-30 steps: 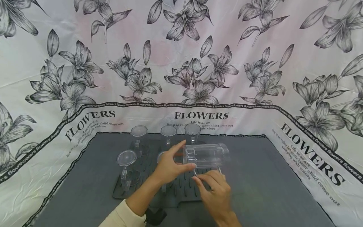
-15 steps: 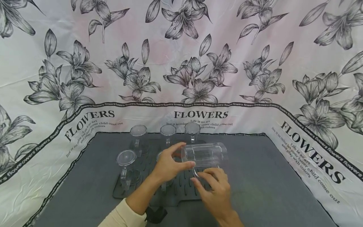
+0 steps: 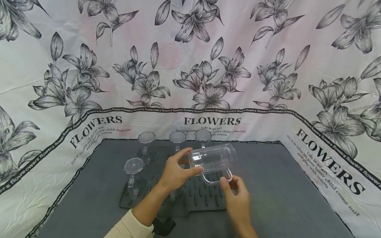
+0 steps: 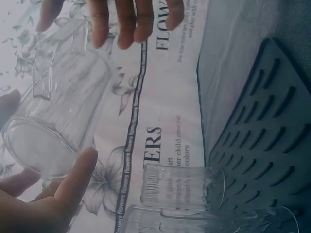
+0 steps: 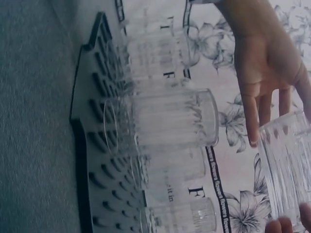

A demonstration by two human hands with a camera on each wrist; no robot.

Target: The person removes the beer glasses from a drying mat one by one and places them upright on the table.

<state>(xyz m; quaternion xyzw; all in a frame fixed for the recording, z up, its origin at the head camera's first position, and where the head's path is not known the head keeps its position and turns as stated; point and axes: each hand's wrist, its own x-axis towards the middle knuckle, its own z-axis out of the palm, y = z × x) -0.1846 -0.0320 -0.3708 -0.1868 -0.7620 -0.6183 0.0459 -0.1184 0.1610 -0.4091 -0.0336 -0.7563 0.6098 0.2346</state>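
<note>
— You're working over a dark grey counter (image 3: 282,188), and a pale cloth (image 3: 166,94) is hanging behind it and along both sides, showing lilies and the word FLOWERS.

— A dark ridged mat (image 3: 205,203) is lying on that counter in front of you. Which containers are you facing?

— Four clear mugs (image 3: 134,166) are standing there: three along the back, one at the front left. A fifth mug (image 3: 173,197) is partly hiding behind your left forearm.

— And the one you're handling?

— You're holding that clear beer mug (image 3: 212,158) in the air over the mat. It's lying sideways, its right end tilting up and its handle (image 3: 212,182) hanging underneath. The cloth is showing through its walls.

— How are your fingers working?

— Your left hand (image 3: 175,172) is clamping the mug's left end between thumb and fingers. Your right hand (image 3: 238,202) is touching the handle with its thumb, the other fingers standing apart; I can't tell whether they're pressing anything.
</note>
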